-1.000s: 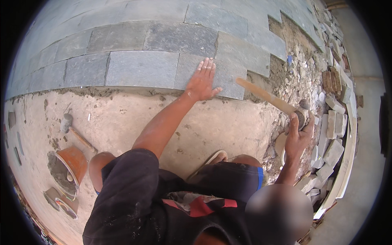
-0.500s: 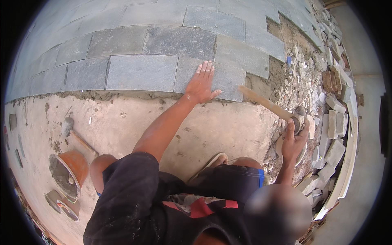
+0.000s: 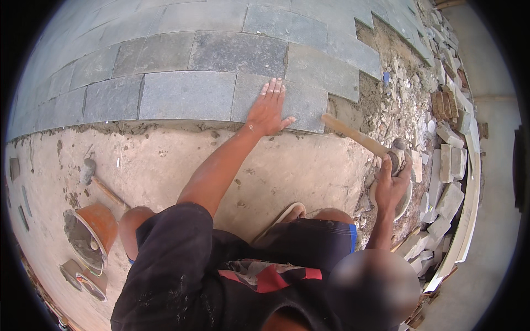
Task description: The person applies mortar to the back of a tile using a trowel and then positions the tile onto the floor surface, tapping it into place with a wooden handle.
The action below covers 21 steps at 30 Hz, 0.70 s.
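Note:
My left hand point(image 3: 266, 115) lies flat, fingers stretched, on the last grey stone tile point(image 3: 306, 107) of the near row, with the thumb apart near the tile's front edge. In my right hand point(image 3: 392, 185) is a hammer, gripped around its head; its wooden handle point(image 3: 356, 133) points away to the left. The handle's free end meets or nearly meets the right edge of that tile; I cannot tell if they touch. Mortar point(image 3: 345, 110) shows just past this edge. The neighbouring tile point(image 3: 187, 95) sits to the left in the same row.
A mallet point(image 3: 87, 172) lies on the bare floor at left, near an orange bucket point(image 3: 99, 223) and a smaller container point(image 3: 91, 282). Rubble point(image 3: 406, 105) and stacked stone blocks point(image 3: 452, 201) line the right side, beside a pale wall point(image 3: 499, 165).
The whole view has shifted slightly. Both hands keep almost the same places, the left on the tile and the right around the hammer's head.

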Available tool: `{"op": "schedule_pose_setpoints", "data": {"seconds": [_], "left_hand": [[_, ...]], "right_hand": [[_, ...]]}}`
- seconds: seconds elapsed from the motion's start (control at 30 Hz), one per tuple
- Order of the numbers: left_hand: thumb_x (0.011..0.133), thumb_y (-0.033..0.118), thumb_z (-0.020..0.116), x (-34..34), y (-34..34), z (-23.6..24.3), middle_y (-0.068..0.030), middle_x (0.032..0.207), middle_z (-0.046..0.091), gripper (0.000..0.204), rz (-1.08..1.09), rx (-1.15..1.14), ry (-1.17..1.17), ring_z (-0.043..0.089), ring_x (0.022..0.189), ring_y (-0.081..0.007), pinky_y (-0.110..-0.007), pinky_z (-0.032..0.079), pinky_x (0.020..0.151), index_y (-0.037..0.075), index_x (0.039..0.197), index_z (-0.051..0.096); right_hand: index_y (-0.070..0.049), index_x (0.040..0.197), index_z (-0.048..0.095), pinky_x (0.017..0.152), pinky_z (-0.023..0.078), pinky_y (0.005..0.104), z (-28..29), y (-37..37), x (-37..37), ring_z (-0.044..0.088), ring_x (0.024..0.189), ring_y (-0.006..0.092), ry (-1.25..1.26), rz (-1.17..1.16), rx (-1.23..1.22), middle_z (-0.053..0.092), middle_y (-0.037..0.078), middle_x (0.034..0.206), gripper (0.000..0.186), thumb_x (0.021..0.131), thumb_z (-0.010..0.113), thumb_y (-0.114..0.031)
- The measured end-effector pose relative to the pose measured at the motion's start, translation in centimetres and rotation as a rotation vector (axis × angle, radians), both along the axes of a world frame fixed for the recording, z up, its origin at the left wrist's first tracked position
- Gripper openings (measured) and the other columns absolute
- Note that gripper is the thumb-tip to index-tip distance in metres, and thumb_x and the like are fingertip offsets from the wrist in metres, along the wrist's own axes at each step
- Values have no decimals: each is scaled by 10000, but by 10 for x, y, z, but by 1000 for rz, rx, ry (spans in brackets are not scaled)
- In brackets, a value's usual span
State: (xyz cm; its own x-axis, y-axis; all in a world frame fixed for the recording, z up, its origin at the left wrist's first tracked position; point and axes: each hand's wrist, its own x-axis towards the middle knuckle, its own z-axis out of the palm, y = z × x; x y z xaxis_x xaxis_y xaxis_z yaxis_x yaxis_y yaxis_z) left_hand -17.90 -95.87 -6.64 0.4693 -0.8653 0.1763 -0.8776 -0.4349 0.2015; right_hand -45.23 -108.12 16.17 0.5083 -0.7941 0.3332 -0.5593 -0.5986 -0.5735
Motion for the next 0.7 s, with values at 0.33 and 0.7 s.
{"op": "schedule_pose_setpoints", "data": {"seconds": [0.33,0.7], "left_hand": [[983,675,312,-4,4,6,-279,1611,180,968,0,43,-23,106,1527,-384,-469,101,1257,-117,1527,196],[963,651,401,-3,10,6,-271,1618,171,972,8,54,78,100,1529,-388,-470,89,1257,-116,1525,198]], "right_hand": [[85,1243,531,655,482,295,-20,-11,17,560,708,139,-96,2,41,631,80,859,486,954,701,-268],[60,1286,512,651,495,295,12,42,75,578,688,147,-189,350,167,640,84,883,472,945,697,-210]]}}
